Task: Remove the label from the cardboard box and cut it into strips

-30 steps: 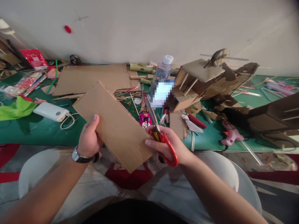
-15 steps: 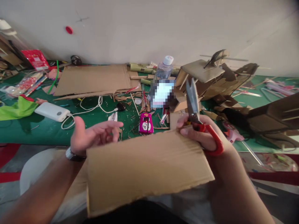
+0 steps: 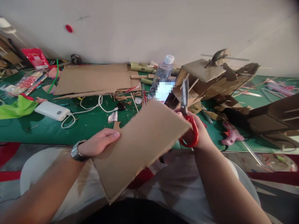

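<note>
A flat brown cardboard sheet is held over my lap, tilted with its far corner up to the right. My left hand, with a watch on the wrist, grips its left edge, thumb on top. My right hand is closed through the red handles of a pair of scissors. Their blades point up and away, beside the sheet's right corner. Whether the right hand's fingers also touch the sheet is hidden behind the cardboard.
A green mat covers the floor ahead, strewn with cardboard scraps. On it lie a large cardboard sheet, a white power bank with cable, a water bottle, a cardboard model and a pink glue gun.
The sheet swung from flat and wide in front of me to a slant rising rightward. My left hand, open half a second ago, now grips its left edge. The scissors moved left.
</note>
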Action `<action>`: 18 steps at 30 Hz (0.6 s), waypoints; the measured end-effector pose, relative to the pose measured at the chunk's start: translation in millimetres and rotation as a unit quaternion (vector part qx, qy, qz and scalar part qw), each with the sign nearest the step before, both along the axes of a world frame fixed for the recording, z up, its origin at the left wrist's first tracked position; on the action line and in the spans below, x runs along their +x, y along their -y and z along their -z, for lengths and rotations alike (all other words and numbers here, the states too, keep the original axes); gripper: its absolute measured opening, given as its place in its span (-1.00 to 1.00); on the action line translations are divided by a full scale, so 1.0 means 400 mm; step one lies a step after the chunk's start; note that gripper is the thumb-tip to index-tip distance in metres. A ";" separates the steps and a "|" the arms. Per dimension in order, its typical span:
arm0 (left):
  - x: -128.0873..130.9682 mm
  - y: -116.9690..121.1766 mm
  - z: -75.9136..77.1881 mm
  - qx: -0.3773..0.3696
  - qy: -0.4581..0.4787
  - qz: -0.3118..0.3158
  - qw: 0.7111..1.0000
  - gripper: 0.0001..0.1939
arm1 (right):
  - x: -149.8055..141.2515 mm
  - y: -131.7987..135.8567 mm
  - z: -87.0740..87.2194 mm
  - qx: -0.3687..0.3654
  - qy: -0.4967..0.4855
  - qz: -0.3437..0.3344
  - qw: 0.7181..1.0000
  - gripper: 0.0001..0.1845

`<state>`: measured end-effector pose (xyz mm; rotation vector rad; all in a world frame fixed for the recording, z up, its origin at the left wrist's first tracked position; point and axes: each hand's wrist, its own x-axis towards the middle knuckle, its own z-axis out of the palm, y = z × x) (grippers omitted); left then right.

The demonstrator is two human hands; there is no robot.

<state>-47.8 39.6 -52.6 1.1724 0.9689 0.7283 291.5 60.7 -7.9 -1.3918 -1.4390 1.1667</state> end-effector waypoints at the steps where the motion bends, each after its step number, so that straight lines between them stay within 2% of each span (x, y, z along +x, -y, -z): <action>1: -0.004 -0.003 0.005 -0.021 0.006 -0.029 0.999 -0.63 | -0.006 0.003 0.005 -0.008 -0.025 -0.003 1.000 -0.45; 3: -0.005 -0.008 0.013 -0.054 0.016 -0.104 0.993 -0.56 | -0.024 0.015 0.014 -0.027 -0.052 -0.017 0.998 -0.43; 4: -0.001 -0.011 0.016 -0.050 0.024 -0.176 0.983 -0.54 | -0.037 0.022 0.019 -0.031 -0.064 -0.028 0.997 -0.42; 6: 0.012 -0.014 0.019 -0.024 0.046 -0.307 0.950 -0.50 | -0.065 0.039 0.026 -0.045 -0.081 -0.055 0.994 -0.38; 7: 0.019 -0.016 0.019 -0.009 0.060 -0.345 0.937 -0.49 | -0.080 0.048 0.030 -0.059 -0.090 -0.068 0.992 -0.36; 9: 0.029 -0.019 0.017 0.021 0.087 -0.355 0.931 -0.50 | -0.107 0.066 0.036 -0.092 -0.101 -0.102 0.985 -0.37; 13: 0.029 -0.022 0.013 0.049 0.088 -0.307 0.946 -0.43 | -0.149 0.095 0.050 -0.116 -0.110 -0.188 0.969 -0.43; 18: 0.019 -0.015 0.025 0.046 0.050 -0.312 0.948 -0.32 | -0.178 0.116 0.067 -0.121 -0.123 -0.212 0.962 -0.44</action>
